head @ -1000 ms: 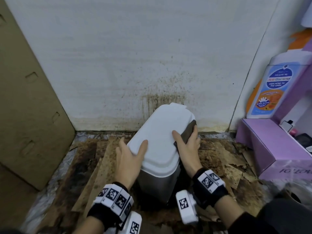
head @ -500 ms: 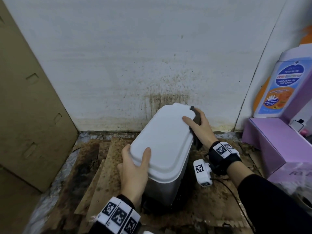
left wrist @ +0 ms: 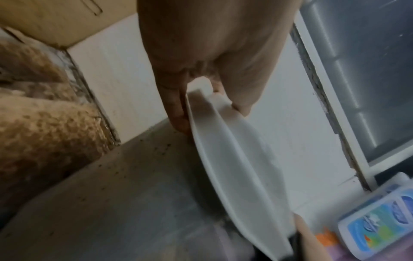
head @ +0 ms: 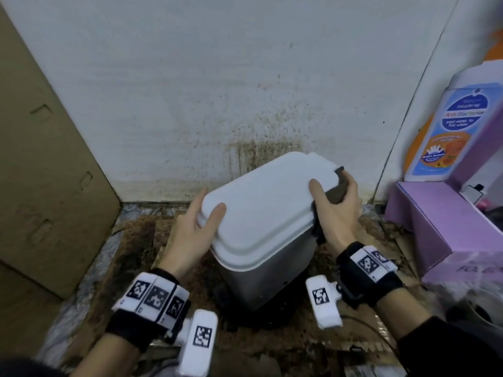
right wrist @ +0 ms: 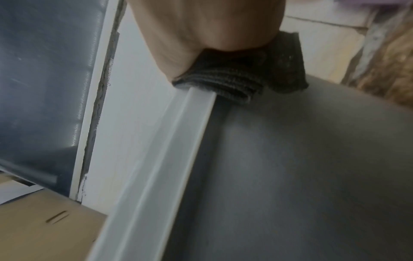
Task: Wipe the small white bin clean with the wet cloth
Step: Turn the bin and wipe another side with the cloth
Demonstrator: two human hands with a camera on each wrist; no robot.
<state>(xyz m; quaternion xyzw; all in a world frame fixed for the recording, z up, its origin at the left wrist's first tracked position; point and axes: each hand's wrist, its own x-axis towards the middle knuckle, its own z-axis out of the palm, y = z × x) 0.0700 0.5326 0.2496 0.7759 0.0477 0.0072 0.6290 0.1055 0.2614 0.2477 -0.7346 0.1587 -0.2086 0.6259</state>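
Note:
The small bin point(head: 268, 273) has a grey body and a white lid point(head: 261, 210); it stands tilted on the dirty floor by the wall. My left hand point(head: 200, 221) grips the lid's left edge, thumb on top and fingers under the rim point(left wrist: 201, 113). My right hand point(head: 336, 210) presses a dark grey cloth point(head: 337, 190) against the lid's right rim, thumb on the lid top. In the right wrist view the cloth point(right wrist: 236, 84) is bunched under my palm against the lid edge point(right wrist: 170, 150) and the grey side point(right wrist: 301, 167).
A stained white wall point(head: 245, 91) rises right behind the bin. A cardboard panel point(head: 46, 172) leans at the left. A purple box point(head: 446, 227) and a lotion bottle point(head: 449, 131) stand at the right. Crumbling brown board point(head: 136, 240) covers the floor.
My left hand has shifted from the lid's near corner further up its left edge. The right hand with the cloth has slid back a little along the right rim. The bin has turned slightly.

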